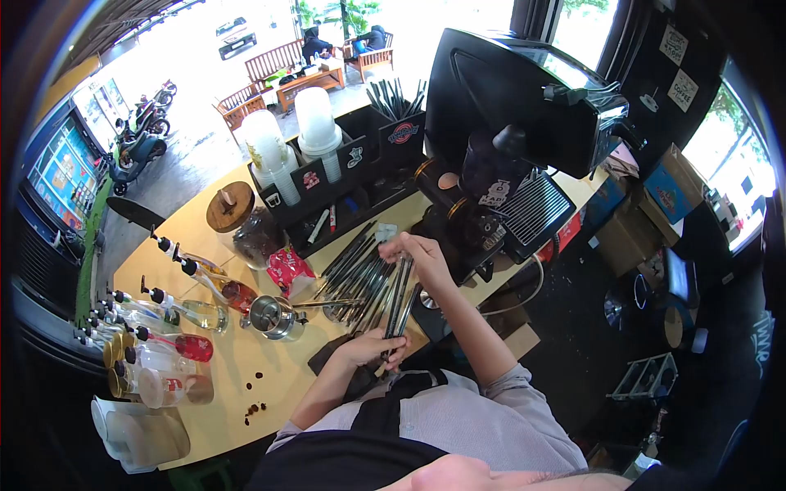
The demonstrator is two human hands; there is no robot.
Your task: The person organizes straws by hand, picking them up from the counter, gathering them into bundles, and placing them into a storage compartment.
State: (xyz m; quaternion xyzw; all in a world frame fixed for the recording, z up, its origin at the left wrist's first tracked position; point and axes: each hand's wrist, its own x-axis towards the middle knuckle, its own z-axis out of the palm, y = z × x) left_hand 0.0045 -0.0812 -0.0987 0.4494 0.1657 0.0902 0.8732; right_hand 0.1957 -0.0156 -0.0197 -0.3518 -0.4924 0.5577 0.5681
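Note:
My left hand (pixel 366 349) is closed round the lower ends of a few dark straws (pixel 398 301), close to my body. At their upper ends, my right hand (pixel 423 259) is pinched with its fingers against the same straws. A loose pile of similar dark, thin straws (pixel 354 274) lies spread on the wooden counter (pixel 221 380), just beyond and left of my hands. A crumpled whitish piece (pixel 386 232) sits by my right fingertips; what it is I cannot make out. Left of the pile stands a metal pitcher (pixel 274 317).
A black organizer (pixel 344 184) with stacked plastic cups (pixel 319 131) and upright straws (pixel 396 100) stands behind the pile. Pump bottles (pixel 205 315), a wooden-lidded jar (pixel 246 225) and a red packet (pixel 290 271) are leftward. A coffee machine (pixel 524 213) stands at right.

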